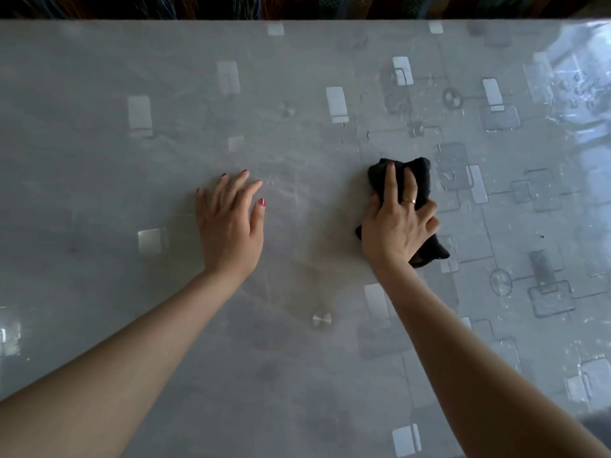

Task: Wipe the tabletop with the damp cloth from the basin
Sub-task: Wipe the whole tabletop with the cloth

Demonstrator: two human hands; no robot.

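A glossy grey tabletop (165, 77) with a pattern of pale rectangles and circles fills the view. My right hand (398, 223) presses down on a dark, bunched-up cloth (420, 175) right of centre, fingers spread over it and a ring on one finger. The cloth sticks out beyond the fingertips and behind the heel of the hand. My left hand (229, 223) lies flat on the bare table to the left, fingers apart, holding nothing. The basin is not in view.
The table's far edge (297, 20) runs across the top, with dark striped fabric (314, 6) behind it. Bright window glare and wet streaks show on the right side (578, 94) of the surface.
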